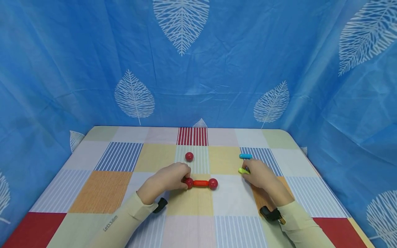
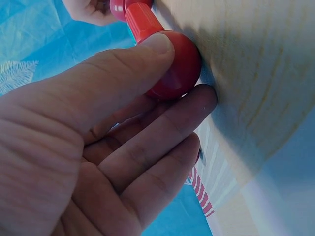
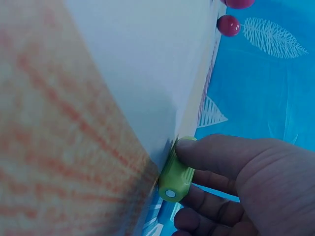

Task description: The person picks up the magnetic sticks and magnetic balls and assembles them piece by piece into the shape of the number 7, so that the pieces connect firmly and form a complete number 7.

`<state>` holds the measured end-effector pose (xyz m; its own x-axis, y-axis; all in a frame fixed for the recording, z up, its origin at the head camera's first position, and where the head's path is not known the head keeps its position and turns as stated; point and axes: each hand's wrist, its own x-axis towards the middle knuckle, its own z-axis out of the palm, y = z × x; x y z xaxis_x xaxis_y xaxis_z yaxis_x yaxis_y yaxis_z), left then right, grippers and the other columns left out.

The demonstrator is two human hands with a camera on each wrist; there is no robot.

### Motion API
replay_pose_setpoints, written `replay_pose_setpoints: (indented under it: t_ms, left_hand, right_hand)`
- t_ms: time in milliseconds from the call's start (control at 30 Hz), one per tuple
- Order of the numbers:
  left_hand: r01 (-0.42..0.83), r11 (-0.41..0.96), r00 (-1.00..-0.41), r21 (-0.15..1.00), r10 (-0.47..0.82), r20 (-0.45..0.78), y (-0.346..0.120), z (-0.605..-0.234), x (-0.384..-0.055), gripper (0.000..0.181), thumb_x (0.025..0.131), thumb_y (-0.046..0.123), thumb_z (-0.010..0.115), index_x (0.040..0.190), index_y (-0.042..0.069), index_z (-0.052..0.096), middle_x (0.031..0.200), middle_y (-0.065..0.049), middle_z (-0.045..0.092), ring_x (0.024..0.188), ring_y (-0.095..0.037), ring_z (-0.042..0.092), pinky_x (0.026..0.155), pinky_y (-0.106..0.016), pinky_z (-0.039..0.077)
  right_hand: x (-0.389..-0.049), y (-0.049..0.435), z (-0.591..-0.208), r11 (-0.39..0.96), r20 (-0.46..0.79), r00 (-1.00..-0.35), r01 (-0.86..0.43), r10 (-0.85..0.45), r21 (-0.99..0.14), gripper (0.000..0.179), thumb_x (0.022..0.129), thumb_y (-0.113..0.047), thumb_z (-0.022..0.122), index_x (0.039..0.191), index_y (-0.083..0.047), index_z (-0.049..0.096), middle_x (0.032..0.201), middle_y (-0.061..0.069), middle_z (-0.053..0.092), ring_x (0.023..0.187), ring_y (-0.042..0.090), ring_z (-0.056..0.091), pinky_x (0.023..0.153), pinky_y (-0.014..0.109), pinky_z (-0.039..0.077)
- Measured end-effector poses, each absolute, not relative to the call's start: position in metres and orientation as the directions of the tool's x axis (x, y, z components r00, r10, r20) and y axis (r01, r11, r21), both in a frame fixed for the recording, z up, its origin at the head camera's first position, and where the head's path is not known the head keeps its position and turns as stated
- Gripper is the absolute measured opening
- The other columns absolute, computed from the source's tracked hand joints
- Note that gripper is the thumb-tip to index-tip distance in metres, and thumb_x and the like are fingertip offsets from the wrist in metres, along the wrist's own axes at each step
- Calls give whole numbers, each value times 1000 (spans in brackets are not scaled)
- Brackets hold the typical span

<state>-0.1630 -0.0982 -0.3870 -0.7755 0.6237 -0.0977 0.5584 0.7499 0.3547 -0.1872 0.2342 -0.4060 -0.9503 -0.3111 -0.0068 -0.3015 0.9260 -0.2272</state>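
Note:
On the table lies a ribbed red rod [image 1: 201, 183] joined at each end to a red ball, in a dumbbell shape. My left hand [image 1: 172, 176] pinches the left ball [image 2: 183, 66] between thumb and fingers; the right ball [image 1: 213, 184] lies free of it. At the right, my right hand [image 1: 261, 175] has thumb and fingers around a yellow-green rod [image 3: 177, 174]. A round silvery spot shows on that rod's near end in the right wrist view. Just beyond this hand lies a blue rod [image 1: 245, 156].
A loose red ball [image 1: 189, 156] sits beyond the left hand, near the middle of the table. The table is covered by a patchwork cloth [image 1: 232, 199]. A blue curtain with white leaf prints [image 1: 217, 69] hangs behind it and along both sides.

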Motion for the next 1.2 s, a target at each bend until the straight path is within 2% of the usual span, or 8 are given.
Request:
replay_pose_setpoints:
  t_ms: [567, 1200]
  left_hand:
    - [566, 747, -771, 349, 629, -96, -98, -388, -164, 26, 78, 16, 83, 70, 16, 59, 64, 5, 50, 62, -9, 44, 56, -24, 38]
    - [552, 754, -779, 357, 619, -103, -98, -387, -164, 26, 78, 16, 83, 70, 16, 58, 64, 5, 50, 62, -10, 44, 57, -24, 38]
  right_hand:
    - [-173, 232, -406, 912, -8, -961, -258, -275, -318, 17, 80, -16, 78, 86, -6, 66, 70, -2, 57, 59, 13, 50, 52, 29, 42]
    - [-165, 224, -405, 885, -31, -960, -243, -277, -397, 17, 79, -17, 80, 85, -7, 68, 69, -3, 56, 61, 13, 51, 55, 29, 44]
